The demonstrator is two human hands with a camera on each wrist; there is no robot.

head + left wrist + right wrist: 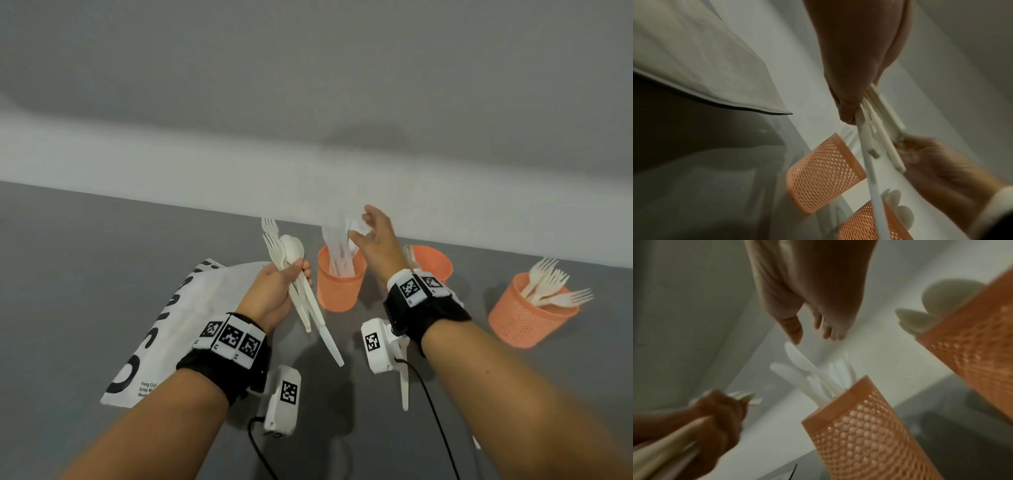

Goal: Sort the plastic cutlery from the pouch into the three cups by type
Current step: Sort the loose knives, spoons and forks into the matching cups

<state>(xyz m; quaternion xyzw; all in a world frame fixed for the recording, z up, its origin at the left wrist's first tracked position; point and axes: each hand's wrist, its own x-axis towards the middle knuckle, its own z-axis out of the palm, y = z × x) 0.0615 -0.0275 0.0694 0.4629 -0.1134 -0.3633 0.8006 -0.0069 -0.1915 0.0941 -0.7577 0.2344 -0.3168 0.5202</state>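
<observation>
My left hand (296, 275) grips a bundle of white cutlery (291, 260) with forks, a spoon and a knife, its handles (877, 129) sticking out below the fist. My right hand (361, 226) hovers open and holds nothing just above the knives (803, 369) standing in the left orange mesh cup (337, 291). The middle cup (433, 263) holds spoons (914, 321). Forks (548, 284) fill the right cup (527, 322). The white printed pouch (181, 329) lies flat to the left, under my left forearm.
A loose white utensil (405, 387) lies on the grey table (85, 257) beneath my right wrist. Black cables (435, 411) trail from both wrist cameras toward me. A pale wall runs right behind the cups.
</observation>
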